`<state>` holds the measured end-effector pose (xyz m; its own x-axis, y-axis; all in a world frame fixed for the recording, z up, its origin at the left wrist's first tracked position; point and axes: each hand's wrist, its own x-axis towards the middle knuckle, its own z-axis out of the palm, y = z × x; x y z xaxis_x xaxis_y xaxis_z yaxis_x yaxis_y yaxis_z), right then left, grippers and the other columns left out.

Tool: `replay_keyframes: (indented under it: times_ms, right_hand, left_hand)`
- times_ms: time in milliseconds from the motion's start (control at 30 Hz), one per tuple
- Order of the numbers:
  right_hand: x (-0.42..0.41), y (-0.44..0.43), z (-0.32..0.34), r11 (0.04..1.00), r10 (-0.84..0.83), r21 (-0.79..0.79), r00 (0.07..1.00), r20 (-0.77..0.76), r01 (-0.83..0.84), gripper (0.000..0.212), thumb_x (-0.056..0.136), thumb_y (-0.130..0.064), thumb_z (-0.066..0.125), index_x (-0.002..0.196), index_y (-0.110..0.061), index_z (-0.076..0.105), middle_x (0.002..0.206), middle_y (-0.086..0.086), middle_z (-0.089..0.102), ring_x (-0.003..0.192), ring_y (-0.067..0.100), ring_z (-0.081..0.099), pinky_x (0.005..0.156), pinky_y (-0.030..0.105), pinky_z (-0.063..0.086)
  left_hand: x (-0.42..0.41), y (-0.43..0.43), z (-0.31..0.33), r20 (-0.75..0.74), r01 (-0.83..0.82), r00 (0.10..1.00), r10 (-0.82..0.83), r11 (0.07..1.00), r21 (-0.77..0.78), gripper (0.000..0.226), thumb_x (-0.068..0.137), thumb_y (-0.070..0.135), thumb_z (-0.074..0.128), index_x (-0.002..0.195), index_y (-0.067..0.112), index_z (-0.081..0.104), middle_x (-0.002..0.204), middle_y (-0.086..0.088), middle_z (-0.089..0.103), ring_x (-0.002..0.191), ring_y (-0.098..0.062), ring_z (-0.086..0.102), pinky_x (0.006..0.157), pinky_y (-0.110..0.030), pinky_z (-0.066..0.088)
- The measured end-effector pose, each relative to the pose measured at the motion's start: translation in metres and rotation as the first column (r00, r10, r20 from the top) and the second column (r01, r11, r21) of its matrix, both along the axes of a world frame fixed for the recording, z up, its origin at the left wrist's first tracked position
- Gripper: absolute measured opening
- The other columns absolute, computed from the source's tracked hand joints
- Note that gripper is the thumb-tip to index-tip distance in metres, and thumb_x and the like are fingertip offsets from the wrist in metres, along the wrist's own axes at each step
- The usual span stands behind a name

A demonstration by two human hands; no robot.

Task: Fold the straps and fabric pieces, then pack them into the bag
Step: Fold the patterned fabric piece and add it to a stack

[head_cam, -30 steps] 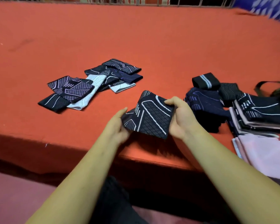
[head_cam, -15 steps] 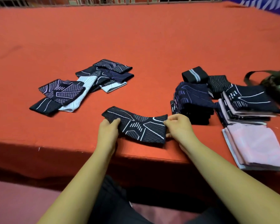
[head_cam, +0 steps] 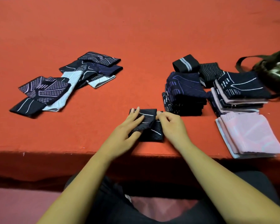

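Note:
A dark fabric piece with white lines (head_cam: 149, 126) lies folded in half on the orange table near its front edge. My left hand (head_cam: 128, 126) rests flat on its left half, fingers straight. My right hand (head_cam: 171, 125) pinches the folded right edge. Several unfolded patterned pieces (head_cam: 68, 83) lie scattered at the left. Folded stacks stand at the right: a dark one (head_cam: 184, 94), a dark and pink one (head_cam: 238, 92), and a pink one (head_cam: 249, 136). A dark green bag (head_cam: 275, 73) with a strap sits at the far right.
A rolled black strap with a grey stripe (head_cam: 185, 64) and a striped dark roll (head_cam: 208, 73) lie behind the stacks. The table's front edge (head_cam: 71, 151) runs just below my hands. The orange surface (head_cam: 136, 29) stretches far back.
The piece was held up, then laid stretched out on the table, and now it is folded in half. My left hand has moved right onto it, flat.

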<state>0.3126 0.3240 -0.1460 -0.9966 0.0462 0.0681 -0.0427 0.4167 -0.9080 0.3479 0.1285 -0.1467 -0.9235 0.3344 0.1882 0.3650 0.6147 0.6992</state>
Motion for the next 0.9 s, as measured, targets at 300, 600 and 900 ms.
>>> replay_keyframes:
  times_ms: [300, 600, 900]
  right_hand:
    - [0.000, 0.000, 0.004, 1.000, 0.015, -0.016, 1.000, 0.026, -0.015, 0.019, 0.087, -0.024, 0.068, 0.071, -0.015, 0.069, 0.068, -0.007, 0.066, 0.065, 0.006, 0.057, 0.070, 0.030, 0.045]
    - [0.012, 0.008, 0.004, 0.975, 0.003, -0.221, 0.999, 0.042, 0.007, 0.021, 0.082, -0.004, 0.061, 0.073, -0.017, 0.046, 0.057, -0.006, 0.042, 0.053, 0.008, 0.036, 0.054, 0.028, 0.031]
    - [0.031, 0.015, 0.027, 0.869, 0.172, -0.464, 0.984, -0.046, -0.174, 0.030, 0.085, 0.012, 0.057, 0.088, -0.018, 0.050, 0.091, 0.011, 0.062, 0.079, 0.017, 0.063, 0.072, 0.039, 0.053]
  left_hand:
    - [0.000, 0.010, -0.007, -0.028, 0.002, 1.000, 0.001, 0.996, 0.093, 0.045, 0.091, 0.045, 0.060, 0.125, 0.018, 0.068, 0.156, 0.004, 0.039, 0.148, -0.003, 0.023, 0.119, -0.017, 0.016]
    - [-0.009, 0.011, -0.008, 0.097, -0.294, 0.956, 0.278, 0.916, 0.272, 0.043, 0.088, 0.037, 0.060, 0.126, 0.019, 0.055, 0.129, 0.004, 0.059, 0.123, -0.007, 0.054, 0.110, -0.034, 0.040]
    - [0.001, 0.035, 0.018, 0.387, -0.401, 0.907, 0.167, 0.622, 0.672, 0.020, 0.094, 0.025, 0.064, 0.113, 0.018, 0.067, 0.106, -0.001, 0.073, 0.099, -0.016, 0.066, 0.094, -0.040, 0.051]
